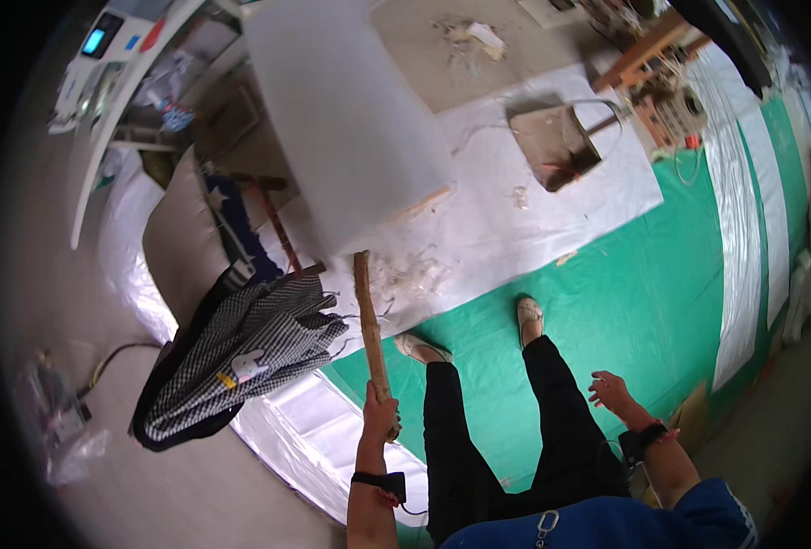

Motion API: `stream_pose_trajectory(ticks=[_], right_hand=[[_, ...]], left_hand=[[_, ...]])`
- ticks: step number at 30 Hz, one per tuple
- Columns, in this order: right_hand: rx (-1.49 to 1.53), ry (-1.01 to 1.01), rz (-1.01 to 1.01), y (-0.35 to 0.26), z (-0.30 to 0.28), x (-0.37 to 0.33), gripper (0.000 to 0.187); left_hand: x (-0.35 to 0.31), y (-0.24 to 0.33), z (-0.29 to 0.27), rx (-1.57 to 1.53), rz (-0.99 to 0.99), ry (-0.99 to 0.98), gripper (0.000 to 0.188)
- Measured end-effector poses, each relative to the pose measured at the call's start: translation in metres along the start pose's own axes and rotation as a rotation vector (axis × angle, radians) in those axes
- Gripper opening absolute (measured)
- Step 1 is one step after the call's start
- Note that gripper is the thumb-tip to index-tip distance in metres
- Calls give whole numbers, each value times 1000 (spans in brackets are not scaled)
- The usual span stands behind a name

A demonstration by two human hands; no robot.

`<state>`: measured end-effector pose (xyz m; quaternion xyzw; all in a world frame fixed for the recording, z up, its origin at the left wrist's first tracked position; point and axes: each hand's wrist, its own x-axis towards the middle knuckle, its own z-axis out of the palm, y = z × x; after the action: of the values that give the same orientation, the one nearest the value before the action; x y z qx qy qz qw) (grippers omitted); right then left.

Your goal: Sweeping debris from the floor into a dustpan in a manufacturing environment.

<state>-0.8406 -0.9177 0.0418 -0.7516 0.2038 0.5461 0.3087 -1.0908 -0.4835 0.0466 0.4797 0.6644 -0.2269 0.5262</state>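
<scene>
My left hand (379,412) is closed around the lower end of a long, rough, brownish wooden stick (371,334). The stick points away from me, and its far tip reaches the near end of a white-topped table (332,119). My right hand (614,395) hangs free over the green floor sheet (634,284), fingers apart, touching nothing. Just left of the stick, a black-and-white checked cloth (277,316) with a rabbit patch drapes over a chair. Pale scraps (410,274) lie on the white sheet (478,238) beside the stick's far part.
A brown dustpan-like scoop (556,146) with a long handle lies on the white sheet ahead. More debris (483,41) is on the floor beyond. A padded chair (186,238) stands at the left. A wooden frame (643,50) and a boxy device (669,114) are at the far right.
</scene>
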Motion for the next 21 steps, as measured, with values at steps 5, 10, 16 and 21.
stream_pose_trajectory(ticks=[5,10,16,21], right_hand=[[-59,-23,-21,-19,-23,-3,38],[-45,28,52,-17,-12,-8,39],[-21,64,53,-3,49,-8,39],[-104,67,86,-19,88,-15,35]], left_hand=[[18,36,-18,-130,46,24,65],[120,129,-50,263,471,233,56],[174,123,-51,982,599,401,47],[82,8,-80,1006,268,19,78]])
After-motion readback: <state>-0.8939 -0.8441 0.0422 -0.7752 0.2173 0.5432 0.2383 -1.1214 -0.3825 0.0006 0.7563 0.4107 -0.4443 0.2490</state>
